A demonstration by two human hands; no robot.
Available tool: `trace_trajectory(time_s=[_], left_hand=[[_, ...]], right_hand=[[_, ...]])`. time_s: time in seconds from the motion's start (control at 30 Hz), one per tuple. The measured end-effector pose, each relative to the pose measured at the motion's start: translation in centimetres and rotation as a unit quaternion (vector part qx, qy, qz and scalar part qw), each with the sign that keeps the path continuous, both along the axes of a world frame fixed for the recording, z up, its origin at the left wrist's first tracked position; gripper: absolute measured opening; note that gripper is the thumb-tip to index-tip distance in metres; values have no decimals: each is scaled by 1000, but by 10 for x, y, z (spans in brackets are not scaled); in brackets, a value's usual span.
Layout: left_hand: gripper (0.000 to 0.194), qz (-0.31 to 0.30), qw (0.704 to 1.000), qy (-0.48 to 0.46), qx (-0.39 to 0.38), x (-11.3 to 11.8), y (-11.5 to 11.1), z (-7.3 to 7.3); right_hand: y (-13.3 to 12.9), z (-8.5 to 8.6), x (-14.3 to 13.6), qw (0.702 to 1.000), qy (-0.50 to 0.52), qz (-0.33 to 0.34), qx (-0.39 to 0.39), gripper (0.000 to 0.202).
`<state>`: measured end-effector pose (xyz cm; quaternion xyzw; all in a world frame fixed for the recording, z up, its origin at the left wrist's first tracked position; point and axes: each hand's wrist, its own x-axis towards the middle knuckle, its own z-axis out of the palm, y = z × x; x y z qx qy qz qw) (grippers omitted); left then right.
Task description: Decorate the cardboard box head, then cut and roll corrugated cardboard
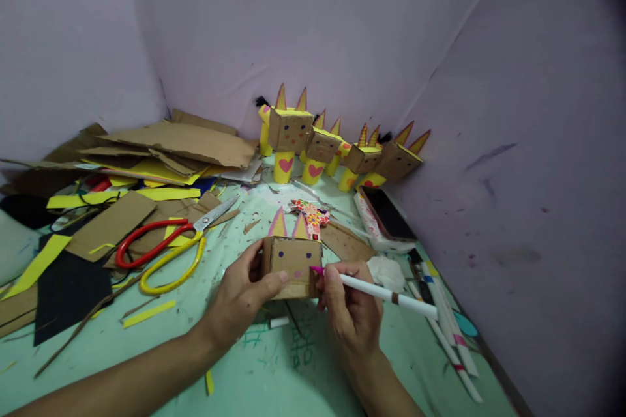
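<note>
A small cardboard box head (296,257) with two pointed yellow ears edged in pink is held upright in front of me. Its front bears two dark eye dots and a pink mark below them. My left hand (249,293) grips its left side, the thumb lying across the front. Between the fingers of my right hand (352,303) is a white marker (386,293), its magenta tip at the right part of the box's front. Some of my right fingers are hidden behind the box's edge and the marker.
Several finished cardboard-headed figures (291,133) stand at the back. Red-and-yellow scissors (178,241) lie left among cardboard scraps (180,140) and yellow paper strips. A phone (388,214) rests on a white case at the right, with several markers (450,332) along the table's right edge.
</note>
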<state>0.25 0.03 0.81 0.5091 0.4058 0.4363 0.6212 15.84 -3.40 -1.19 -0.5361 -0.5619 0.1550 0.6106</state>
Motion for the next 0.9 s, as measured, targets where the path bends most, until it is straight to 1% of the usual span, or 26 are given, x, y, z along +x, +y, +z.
trace_trajectory(time_s=[0.2, 0.43, 0.7, 0.9], left_hand=[[51, -3, 1000, -1, -2, 0, -1, 1], [51, 3, 1000, 2, 1, 0, 0, 0], [52, 1, 1000, -17, -6, 0, 0, -1], [52, -3, 1000, -20, -7, 1, 1, -3]], right_hand=[[1, 2, 0, 999, -26, 19, 26, 18], [-3, 7, -6, 1000, 8, 2, -19, 24], [-4, 8, -6, 999, 36, 10, -29, 23], [-5, 9, -7, 998, 38, 6, -41, 26]])
